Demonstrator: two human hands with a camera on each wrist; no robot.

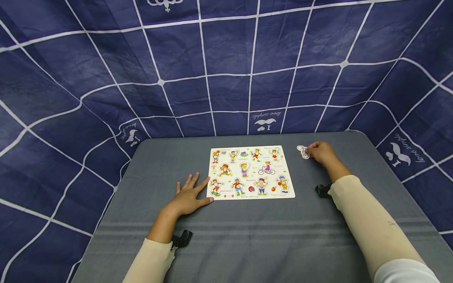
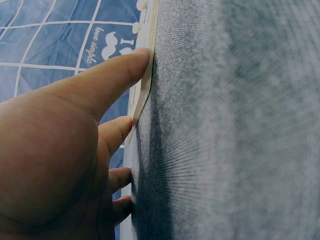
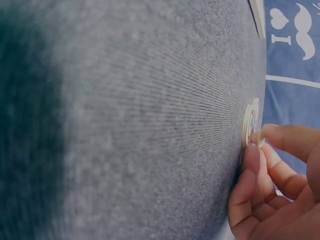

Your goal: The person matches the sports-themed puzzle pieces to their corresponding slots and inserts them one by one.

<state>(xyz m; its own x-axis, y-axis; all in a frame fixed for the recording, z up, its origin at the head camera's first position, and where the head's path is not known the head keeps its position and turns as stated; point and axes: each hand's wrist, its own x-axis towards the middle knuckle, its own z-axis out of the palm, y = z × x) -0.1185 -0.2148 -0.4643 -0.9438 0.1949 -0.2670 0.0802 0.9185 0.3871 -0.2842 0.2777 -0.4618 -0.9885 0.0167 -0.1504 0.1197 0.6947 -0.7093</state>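
Observation:
A white wooden picture puzzle board (image 1: 236,167) with colourful sports figures lies flat on the grey cloth. My left hand (image 1: 187,200) rests at its left side, fingers spread. In the left wrist view the thumb (image 2: 132,65) touches the board's edge. Right of the board, my right hand (image 1: 321,152) pinches a small flat puzzle piece (image 1: 302,151) with a white border, between thumb and fingers. The right wrist view shows the piece (image 3: 248,125) close to the cloth, partly hidden by the fingertips; whether it touches the cloth I cannot tell.
Grey cloth (image 1: 247,243) covers the table. Dark blue fabric (image 1: 226,94) with white lines hangs behind it and on both sides. Each wrist wears a black strap, such as the right wrist's strap (image 1: 323,191).

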